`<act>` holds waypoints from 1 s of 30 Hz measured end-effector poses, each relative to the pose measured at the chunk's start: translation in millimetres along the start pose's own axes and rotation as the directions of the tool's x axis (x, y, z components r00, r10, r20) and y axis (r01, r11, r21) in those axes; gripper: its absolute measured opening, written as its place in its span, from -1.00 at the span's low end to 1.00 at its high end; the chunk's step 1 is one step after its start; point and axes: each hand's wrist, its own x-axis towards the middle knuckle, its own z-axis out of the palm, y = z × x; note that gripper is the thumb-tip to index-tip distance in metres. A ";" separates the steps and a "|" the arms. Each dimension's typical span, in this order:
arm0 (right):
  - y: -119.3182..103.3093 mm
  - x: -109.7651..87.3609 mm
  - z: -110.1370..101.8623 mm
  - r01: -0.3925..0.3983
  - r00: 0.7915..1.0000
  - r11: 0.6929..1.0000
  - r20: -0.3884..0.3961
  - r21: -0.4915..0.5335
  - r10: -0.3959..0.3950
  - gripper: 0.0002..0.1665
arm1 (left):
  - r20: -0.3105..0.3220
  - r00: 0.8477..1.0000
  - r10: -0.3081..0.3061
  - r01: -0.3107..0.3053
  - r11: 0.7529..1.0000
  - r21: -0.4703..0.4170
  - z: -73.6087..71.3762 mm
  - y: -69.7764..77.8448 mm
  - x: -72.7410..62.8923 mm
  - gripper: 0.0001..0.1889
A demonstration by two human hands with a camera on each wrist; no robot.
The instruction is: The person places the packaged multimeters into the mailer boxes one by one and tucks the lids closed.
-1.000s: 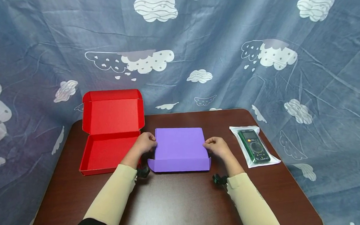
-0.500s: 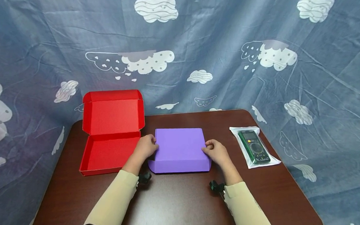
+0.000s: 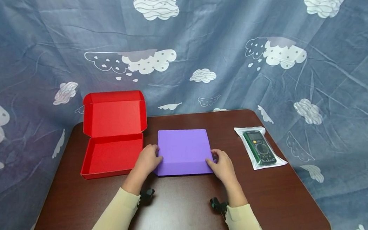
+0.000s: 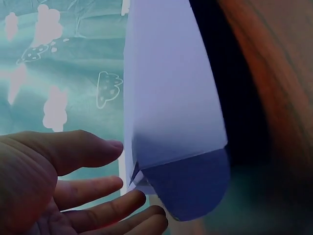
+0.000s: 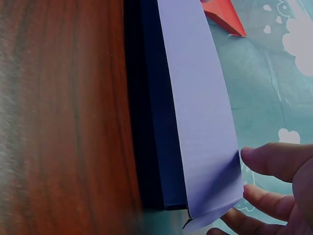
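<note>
The purple cardboard box point(image 3: 183, 146) lies on the table with its lid down and its front flap point(image 3: 185, 168) hanging over the near side. At its front left corner is my left hand point(image 3: 147, 158), thumb on the lid's edge and fingers touching the side. My right hand point(image 3: 223, 165) touches the front right corner in much the same way. Up close in the left wrist view, a side tab point(image 4: 188, 186) sticks out below the left fingers. The right wrist view shows a gap under the flap and a bent tab point(image 5: 210, 218) beside the right fingers.
An open red box point(image 3: 113, 154) stands left of the purple box, its lid point(image 3: 115, 118) raised against the curtain. To the right lies a green-cased multimeter point(image 3: 259, 147) in a clear-and-white bag. A cloud-patterned curtain point(image 3: 188, 41) hangs behind the brown table point(image 3: 178, 213).
Both hands have slid along the box's sides toward its front corners. The front flap's side tabs stick out less in the head view. The red box and the multimeter stay put.
</note>
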 end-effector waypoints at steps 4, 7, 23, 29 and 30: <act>0.5 -6.5 0.4 -0.001 1.000 1.000 -0.008 0.010 0.001 -0.39 | -0.004 1.000 -0.008 0.008 1.000 -0.008 2.6 -0.1 -8.0 -0.56; 0.9 -11.1 1.3 -0.007 1.000 1.000 -0.007 0.022 0.007 -0.37 | 0.001 1.000 -0.012 0.012 1.000 -0.013 4.9 -1.4 -13.2 -0.53; 7.8 -22.2 9.5 -0.027 0.999 0.998 -0.038 0.061 0.030 -0.37 | -0.091 0.995 -0.047 0.035 0.990 -0.133 23.8 -11.5 -30.8 -0.48; 12.4 -24.3 14.8 -0.067 0.997 0.987 -0.038 0.146 0.074 -0.35 | -0.153 0.988 -0.023 -0.005 0.983 -0.182 33.3 -15.8 -35.8 -0.50; 13.1 -24.7 15.7 -0.075 0.996 0.985 -0.040 0.158 0.082 -0.34 | -0.163 0.986 -0.021 -0.011 0.981 -0.193 34.8 -16.6 -36.9 -0.50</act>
